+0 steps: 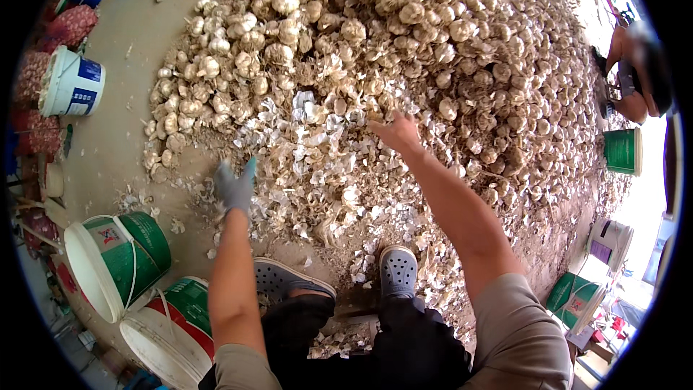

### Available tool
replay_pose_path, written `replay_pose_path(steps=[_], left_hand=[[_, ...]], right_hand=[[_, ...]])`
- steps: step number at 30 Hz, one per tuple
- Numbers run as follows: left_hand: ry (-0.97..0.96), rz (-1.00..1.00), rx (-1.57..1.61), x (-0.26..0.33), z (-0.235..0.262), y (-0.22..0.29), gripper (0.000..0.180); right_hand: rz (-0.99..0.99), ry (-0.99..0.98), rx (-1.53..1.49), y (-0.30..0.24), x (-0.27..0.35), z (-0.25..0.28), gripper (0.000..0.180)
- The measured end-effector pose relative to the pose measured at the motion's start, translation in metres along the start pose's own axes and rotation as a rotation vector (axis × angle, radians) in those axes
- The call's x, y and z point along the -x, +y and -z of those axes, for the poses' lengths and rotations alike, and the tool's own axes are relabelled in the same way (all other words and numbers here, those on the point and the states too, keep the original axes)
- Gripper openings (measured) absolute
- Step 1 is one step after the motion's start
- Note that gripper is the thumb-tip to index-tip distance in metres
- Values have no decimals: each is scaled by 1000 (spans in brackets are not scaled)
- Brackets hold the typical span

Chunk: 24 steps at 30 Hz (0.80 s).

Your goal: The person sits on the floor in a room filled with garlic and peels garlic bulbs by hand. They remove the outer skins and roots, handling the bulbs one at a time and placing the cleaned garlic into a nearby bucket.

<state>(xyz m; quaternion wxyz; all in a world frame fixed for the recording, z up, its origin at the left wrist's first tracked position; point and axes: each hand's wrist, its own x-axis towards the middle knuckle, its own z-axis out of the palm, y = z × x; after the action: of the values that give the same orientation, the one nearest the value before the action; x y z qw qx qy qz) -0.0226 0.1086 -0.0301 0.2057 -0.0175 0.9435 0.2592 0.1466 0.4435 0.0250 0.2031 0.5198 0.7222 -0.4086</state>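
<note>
A large heap of garlic bulbs [354, 29] spreads over the floor before me, with loose pale garlic skins [310, 155] scattered at its near side. My left hand [234, 186] wears a grey glove with teal on it. It hovers over the left edge of the skins, thumb and fingers apart, slightly blurred, with nothing visible in it. My right hand [401, 134] is bare and reaches out to the near side of the heap, just above the skins and bulbs. Its thumb and a finger are spread; the other fingers are partly hidden, and no held bulb shows.
A green-and-white bucket [137, 256] and a red-and-green bucket [180, 318] lie tipped at my left. Farther left are a white bucket [76, 83] and red mesh sacks [68, 29]. At right, a green bucket [622, 152] stands near another person [635, 76]. My grey clogs [398, 272] touch the skins.
</note>
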Motion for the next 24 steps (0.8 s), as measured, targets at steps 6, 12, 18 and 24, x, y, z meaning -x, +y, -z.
replay_pose_path(steps=[6,12,18,24], left_hand=[[-224,-310,-266,44,-51,135,72],[-467,-502,-478,112,-39,95,61],[-721,-406,-668,231,-23,17,74],[-1416,-396,-887,298,-12,-41,74]], right_hand=[[198,26,202,-65,20,-91,47],[594,-185,575,0,71,-100,53],[691,-435,585,104,167,-141,51],[891,-921,194,197,203,-169,57]])
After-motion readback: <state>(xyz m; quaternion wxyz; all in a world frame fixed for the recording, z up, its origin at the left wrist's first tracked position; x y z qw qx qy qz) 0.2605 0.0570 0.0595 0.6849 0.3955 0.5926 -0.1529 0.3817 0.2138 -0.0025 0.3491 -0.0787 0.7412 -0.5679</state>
